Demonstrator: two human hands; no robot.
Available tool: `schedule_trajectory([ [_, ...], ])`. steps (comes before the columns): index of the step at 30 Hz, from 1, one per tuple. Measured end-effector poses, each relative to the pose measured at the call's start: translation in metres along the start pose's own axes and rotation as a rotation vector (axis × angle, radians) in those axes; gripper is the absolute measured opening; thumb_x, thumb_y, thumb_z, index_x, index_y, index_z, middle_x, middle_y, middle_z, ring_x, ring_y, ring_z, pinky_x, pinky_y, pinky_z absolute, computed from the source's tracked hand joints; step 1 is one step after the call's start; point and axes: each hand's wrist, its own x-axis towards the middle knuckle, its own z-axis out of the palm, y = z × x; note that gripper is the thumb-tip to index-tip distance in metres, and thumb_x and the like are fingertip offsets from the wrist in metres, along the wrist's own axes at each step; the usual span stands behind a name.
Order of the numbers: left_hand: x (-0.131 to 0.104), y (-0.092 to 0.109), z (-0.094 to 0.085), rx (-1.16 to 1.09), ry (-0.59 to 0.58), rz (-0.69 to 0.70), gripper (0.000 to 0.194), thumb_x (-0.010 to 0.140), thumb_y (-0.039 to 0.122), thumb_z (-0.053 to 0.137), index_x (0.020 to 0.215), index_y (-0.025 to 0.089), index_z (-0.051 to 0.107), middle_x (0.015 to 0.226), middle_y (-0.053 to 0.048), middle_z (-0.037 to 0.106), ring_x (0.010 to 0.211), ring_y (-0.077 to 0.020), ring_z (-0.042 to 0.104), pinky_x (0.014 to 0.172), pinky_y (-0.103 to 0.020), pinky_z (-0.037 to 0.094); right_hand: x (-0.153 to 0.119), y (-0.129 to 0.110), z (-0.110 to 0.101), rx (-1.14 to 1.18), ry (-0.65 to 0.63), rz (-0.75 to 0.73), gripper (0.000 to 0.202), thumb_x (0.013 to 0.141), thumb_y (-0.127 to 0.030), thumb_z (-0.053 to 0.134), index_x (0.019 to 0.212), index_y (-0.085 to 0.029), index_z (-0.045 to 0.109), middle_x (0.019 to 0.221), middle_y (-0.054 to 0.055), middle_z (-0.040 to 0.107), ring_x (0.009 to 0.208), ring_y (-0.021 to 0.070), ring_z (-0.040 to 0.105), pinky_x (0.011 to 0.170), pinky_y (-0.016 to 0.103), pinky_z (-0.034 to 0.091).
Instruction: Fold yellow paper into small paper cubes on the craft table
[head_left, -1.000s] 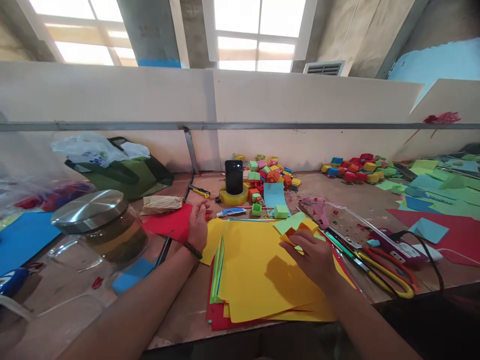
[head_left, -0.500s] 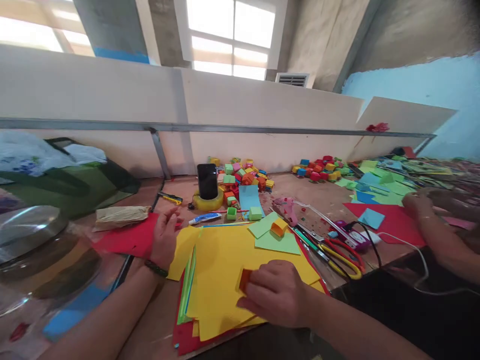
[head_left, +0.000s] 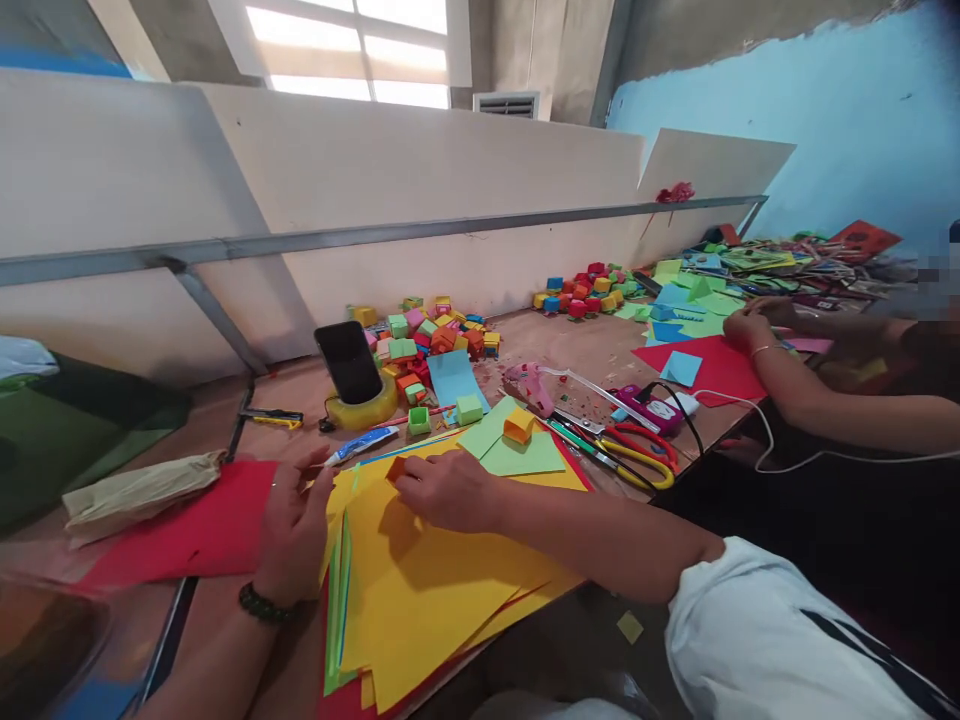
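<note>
My left hand [head_left: 292,525], with a dark bracelet at its wrist, is over the red paper [head_left: 232,520] at the yellow stack's left edge. Its fingers are curled but apart, with the fingertips close to the tip of a blue and white tube [head_left: 364,443]. Between the fingertips of my right hand [head_left: 446,488] is a small orange paper piece [head_left: 396,468], held above the yellow sheets [head_left: 427,600]. An open yellow-orange paper box [head_left: 519,427] rests on light green paper [head_left: 525,455] beyond my right forearm.
Behind the stack are a phone [head_left: 349,362] on a tape roll [head_left: 364,405], green paper boxes [head_left: 469,409] and a colourful pile [head_left: 442,335]. Scissors [head_left: 637,455] and a pink glue gun [head_left: 529,385] lie to the right. Another person's hands [head_left: 750,325] are at the far right.
The view has turned to the right. My right hand has moved left and away from me across the yellow sheets with the orange piece, closer to my left hand.
</note>
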Motion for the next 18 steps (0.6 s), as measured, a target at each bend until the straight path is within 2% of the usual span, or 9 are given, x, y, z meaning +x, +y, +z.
schedule_trajectory([
  [3, 0.000, -0.009, 0.005, -0.020, -0.037, -0.028, 0.043, 0.077, 0.048, 0.060, 0.109, 0.019, 0.059, 0.105, -0.007, 0.061, 0.093, -0.0209, 0.060, 0.071, -0.028, 0.052, -0.010, 0.005, 0.014, 0.067, 0.029, -0.012, 0.016, 0.095, -0.023, 0.040, 0.100, -0.018, 0.055, 0.088, 0.004, 0.064, 0.065, 0.0124, 0.058, 0.050, 0.023, 0.033],
  [5, 0.001, -0.011, 0.006, -0.099, 0.039, -0.076, 0.043, 0.076, 0.048, 0.060, 0.107, 0.019, 0.059, 0.104, -0.007, 0.062, 0.090, -0.0198, 0.061, 0.069, -0.027, 0.052, -0.019, 0.006, 0.020, 0.137, 0.086, 0.016, 0.018, 0.096, -0.028, 0.040, 0.095, -0.019, 0.056, 0.082, 0.004, 0.065, 0.061, 0.0121, 0.058, 0.052, 0.023, 0.035],
  [8, 0.009, -0.010, -0.001, -0.295, 0.227, -0.165, 0.037, 0.080, 0.046, 0.056, 0.106, 0.020, 0.058, 0.099, -0.005, 0.062, 0.079, -0.0137, 0.062, 0.064, -0.023, 0.049, -0.027, 0.008, 0.021, 0.235, 0.251, 0.059, 0.018, 0.094, -0.029, 0.044, 0.092, -0.020, 0.058, 0.075, 0.004, 0.068, 0.061, 0.0127, 0.061, 0.055, 0.022, 0.039],
  [10, 0.019, -0.011, -0.010, -0.357, 0.337, -0.209, 0.033, 0.083, 0.043, 0.051, 0.107, 0.021, 0.057, 0.098, -0.004, 0.061, 0.072, -0.0107, 0.060, 0.062, -0.021, 0.047, -0.026, 0.010, 0.017, 0.295, 0.403, 0.064, 0.014, 0.092, -0.026, 0.047, 0.097, -0.020, 0.059, 0.081, 0.006, 0.071, 0.063, 0.0130, 0.063, 0.057, 0.022, 0.042],
  [12, 0.026, -0.010, -0.019, -0.341, 0.405, -0.219, 0.030, 0.085, 0.039, 0.047, 0.105, 0.019, 0.058, 0.094, -0.004, 0.061, 0.067, -0.0090, 0.057, 0.059, -0.020, 0.045, -0.021, 0.008, 0.006, 0.374, 0.540, 0.045, 0.011, 0.089, -0.022, 0.050, 0.098, -0.021, 0.057, 0.078, 0.003, 0.072, 0.053, 0.0103, 0.060, 0.053, 0.022, 0.042],
  [14, 0.024, -0.005, -0.020, -0.335, 0.369, -0.230, 0.028, 0.081, 0.036, 0.055, 0.100, 0.017, 0.061, 0.091, -0.004, 0.062, 0.065, -0.0090, 0.056, 0.058, -0.020, 0.044, -0.016, 0.002, -0.008, 0.530, 0.532, 0.004, 0.009, 0.087, -0.020, 0.050, 0.095, -0.022, 0.055, 0.074, 0.001, 0.070, 0.045, 0.0082, 0.054, 0.047, 0.021, 0.042],
  [16, 0.013, 0.004, -0.013, -0.347, 0.252, -0.236, 0.029, 0.078, 0.038, 0.061, 0.099, 0.017, 0.065, 0.089, -0.005, 0.064, 0.068, -0.0112, 0.058, 0.059, -0.021, 0.046, -0.013, -0.005, -0.019, 0.679, 0.472, 0.039, 0.008, 0.084, -0.021, 0.051, 0.091, -0.023, 0.053, 0.072, 0.000, 0.068, 0.047, 0.0091, 0.054, 0.046, 0.021, 0.044],
  [17, 0.007, 0.009, -0.009, -0.356, 0.155, -0.240, 0.033, 0.077, 0.040, 0.064, 0.100, 0.017, 0.067, 0.090, -0.006, 0.066, 0.072, -0.0135, 0.061, 0.061, -0.023, 0.047, -0.011, -0.008, -0.021, 0.737, 0.438, 0.045, 0.008, 0.083, -0.022, 0.051, 0.091, -0.023, 0.052, 0.075, 0.001, 0.068, 0.048, 0.0092, 0.055, 0.047, 0.021, 0.045],
  [18, 0.000, 0.014, -0.004, -0.362, -0.033, -0.225, 0.039, 0.077, 0.043, 0.065, 0.107, 0.019, 0.066, 0.099, -0.008, 0.066, 0.081, -0.0161, 0.063, 0.067, -0.025, 0.049, -0.010, -0.009, -0.022, 0.785, 0.410, 0.054, 0.009, 0.081, -0.022, 0.052, 0.090, -0.023, 0.052, 0.078, 0.002, 0.067, 0.050, 0.0091, 0.055, 0.047, 0.021, 0.046],
])
